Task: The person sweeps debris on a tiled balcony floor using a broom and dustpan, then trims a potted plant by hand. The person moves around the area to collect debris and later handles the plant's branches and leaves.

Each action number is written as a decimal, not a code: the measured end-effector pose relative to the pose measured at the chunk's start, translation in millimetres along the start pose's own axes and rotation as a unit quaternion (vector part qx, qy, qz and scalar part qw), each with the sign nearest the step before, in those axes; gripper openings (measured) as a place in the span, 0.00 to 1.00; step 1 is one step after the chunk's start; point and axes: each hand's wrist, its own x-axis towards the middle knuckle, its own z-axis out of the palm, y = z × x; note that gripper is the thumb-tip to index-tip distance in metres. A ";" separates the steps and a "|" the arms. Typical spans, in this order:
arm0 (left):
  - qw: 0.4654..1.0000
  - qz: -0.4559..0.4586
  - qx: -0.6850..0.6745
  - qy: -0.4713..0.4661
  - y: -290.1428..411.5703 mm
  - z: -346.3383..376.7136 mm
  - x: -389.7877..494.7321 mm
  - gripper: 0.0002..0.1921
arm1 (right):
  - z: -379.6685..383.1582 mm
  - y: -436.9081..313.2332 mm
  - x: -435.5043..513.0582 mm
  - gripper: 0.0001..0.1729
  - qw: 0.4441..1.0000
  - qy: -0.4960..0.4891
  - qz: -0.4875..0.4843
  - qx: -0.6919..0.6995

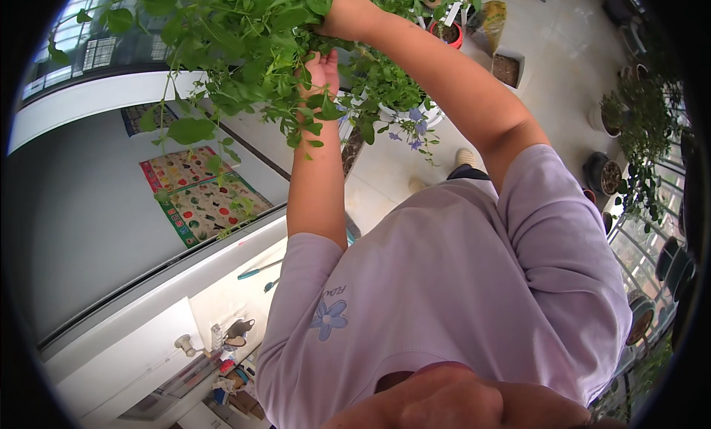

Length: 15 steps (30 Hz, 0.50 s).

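Observation:
A leafy green plant (250, 46) with long trailing stems fills the upper left, in front of me. My left hand (323, 73) reaches up among its stems, palm partly showing and fingers bent. Leaves cover part of that wrist and some of the fingers. Just above it, my right hand (345, 17) bends inward into the foliage. Its fingers are hidden behind leaves, so what it holds does not show. Pale blue flowers (416, 126) hang below the leaves, near a white pot (430, 118) that stands under my right forearm.
A glass panel (100, 207) in a white frame runs along my left, with a patterned mat (211, 201) seen through it. At upper right stand a red pot (452, 37) and a white soil-filled planter (519, 68). More potted plants (639, 118) line the railing at right.

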 end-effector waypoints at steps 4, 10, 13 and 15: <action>1.000 0.006 0.001 -0.005 -2.1 -1.1 -0.2 0.11 | -5.0 -2.7 -9.0 0.20 0.999 0.032 -0.006 0.041; 0.986 -0.147 -0.078 -0.005 -5.2 -4.5 -11.8 0.12 | -9.4 -1.7 -59.8 0.13 0.972 0.151 0.059 0.173; 0.934 -0.320 -0.131 -0.087 -14.5 5.3 -45.5 0.16 | 0.7 -4.0 -109.1 0.09 0.989 0.146 -0.010 -0.012; 0.939 -0.302 -0.036 -0.159 -21.3 5.1 -80.8 0.19 | 13.9 -6.4 -143.0 0.10 0.993 0.072 -0.017 -0.092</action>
